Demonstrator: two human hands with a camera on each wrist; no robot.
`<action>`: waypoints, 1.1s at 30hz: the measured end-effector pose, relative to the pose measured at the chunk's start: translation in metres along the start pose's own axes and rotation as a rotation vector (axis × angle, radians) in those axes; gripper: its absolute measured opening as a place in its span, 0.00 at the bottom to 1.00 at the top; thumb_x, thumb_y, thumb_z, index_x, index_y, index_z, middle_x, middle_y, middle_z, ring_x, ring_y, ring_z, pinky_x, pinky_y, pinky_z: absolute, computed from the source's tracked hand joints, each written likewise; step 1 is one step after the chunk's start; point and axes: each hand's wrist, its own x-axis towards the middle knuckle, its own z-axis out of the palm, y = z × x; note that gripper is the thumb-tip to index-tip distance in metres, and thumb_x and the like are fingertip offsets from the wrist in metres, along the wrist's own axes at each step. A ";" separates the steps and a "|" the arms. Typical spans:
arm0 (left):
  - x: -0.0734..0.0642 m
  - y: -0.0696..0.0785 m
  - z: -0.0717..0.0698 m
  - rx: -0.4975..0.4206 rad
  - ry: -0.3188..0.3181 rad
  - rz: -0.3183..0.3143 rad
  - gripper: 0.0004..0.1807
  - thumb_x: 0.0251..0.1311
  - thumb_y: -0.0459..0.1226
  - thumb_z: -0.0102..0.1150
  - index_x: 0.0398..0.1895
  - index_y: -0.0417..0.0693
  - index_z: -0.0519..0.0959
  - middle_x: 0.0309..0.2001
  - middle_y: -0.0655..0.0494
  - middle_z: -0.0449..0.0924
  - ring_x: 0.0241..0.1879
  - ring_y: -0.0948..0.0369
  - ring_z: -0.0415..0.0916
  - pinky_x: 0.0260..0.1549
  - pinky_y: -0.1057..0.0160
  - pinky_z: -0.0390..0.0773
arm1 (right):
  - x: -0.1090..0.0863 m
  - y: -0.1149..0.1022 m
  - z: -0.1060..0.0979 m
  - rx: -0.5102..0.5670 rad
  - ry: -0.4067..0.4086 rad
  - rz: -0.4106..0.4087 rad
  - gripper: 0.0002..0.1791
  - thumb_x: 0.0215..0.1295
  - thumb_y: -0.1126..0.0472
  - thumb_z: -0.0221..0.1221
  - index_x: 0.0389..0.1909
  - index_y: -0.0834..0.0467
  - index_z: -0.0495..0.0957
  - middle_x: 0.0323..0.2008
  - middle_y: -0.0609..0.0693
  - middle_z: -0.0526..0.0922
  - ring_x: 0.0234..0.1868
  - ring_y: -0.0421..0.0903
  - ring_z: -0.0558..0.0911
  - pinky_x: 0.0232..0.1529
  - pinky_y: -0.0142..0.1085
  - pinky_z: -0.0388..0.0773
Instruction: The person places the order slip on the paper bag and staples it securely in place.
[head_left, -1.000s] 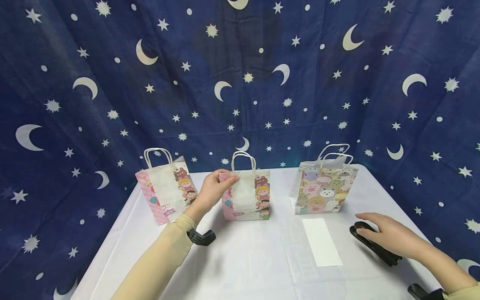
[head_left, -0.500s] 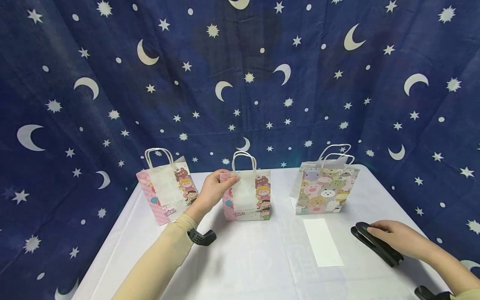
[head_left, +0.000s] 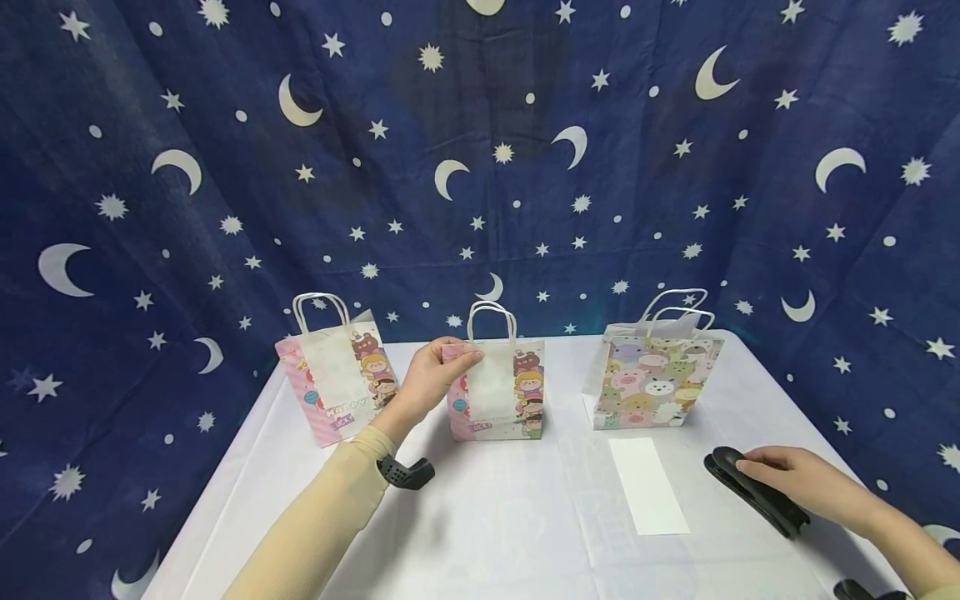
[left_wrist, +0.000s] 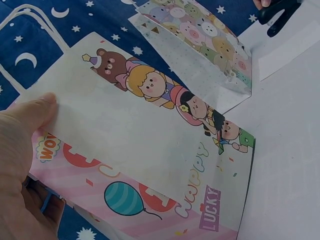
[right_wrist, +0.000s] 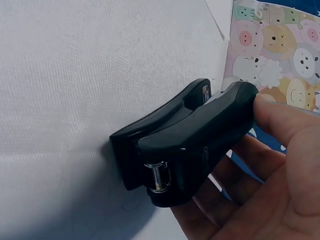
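My left hand (head_left: 435,379) pinches the top left edge of the middle paper gift bag (head_left: 528,387), thumb in front and fingers behind. This bag stands upright and has a pink side, cartoon children and white twisted handles. A white paper strip (left_wrist: 120,125) covers part of its printed front, with my thumb near the strip's upper end. At the right, my right hand (head_left: 813,483) grips a black stapler (right_wrist: 200,135). In the right wrist view the thumb presses its tip and the other fingers lie along its far side, partly hidden. The stapler's jaws stand apart.
A similar pink gift bag (head_left: 367,367) stands tilted at the left, also with a white panel on its front. An animal-print gift bag (head_left: 637,387) stands at the right. Before it, a white paper strip (head_left: 648,487) lies on the white-covered table (head_left: 525,517). A starry curtain (head_left: 495,200) hangs behind.
My right hand first hovered spread over the stapler, then closed round it and has drawn slightly back. My left hand has stayed on the middle gift bag.
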 end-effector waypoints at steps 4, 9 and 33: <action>0.000 0.000 0.000 -0.008 0.000 -0.007 0.12 0.63 0.43 0.71 0.41 0.45 0.84 0.38 0.54 0.86 0.40 0.58 0.79 0.42 0.60 0.79 | 0.001 0.000 0.003 0.016 0.012 -0.011 0.32 0.76 0.43 0.56 0.58 0.71 0.77 0.50 0.59 0.83 0.49 0.53 0.81 0.44 0.44 0.80; 0.000 0.001 0.000 -0.025 -0.005 -0.021 0.11 0.63 0.42 0.71 0.41 0.45 0.84 0.38 0.53 0.86 0.40 0.58 0.80 0.42 0.60 0.79 | 0.001 -0.001 0.007 0.035 0.023 -0.014 0.33 0.74 0.45 0.59 0.61 0.72 0.73 0.47 0.53 0.82 0.45 0.47 0.78 0.40 0.37 0.78; -0.001 0.001 0.000 -0.040 -0.013 -0.023 0.12 0.63 0.43 0.71 0.39 0.45 0.83 0.36 0.54 0.86 0.37 0.59 0.80 0.40 0.61 0.79 | -0.009 -0.041 0.034 0.090 0.115 -0.092 0.40 0.67 0.45 0.67 0.67 0.70 0.68 0.57 0.65 0.77 0.47 0.52 0.81 0.35 0.42 0.80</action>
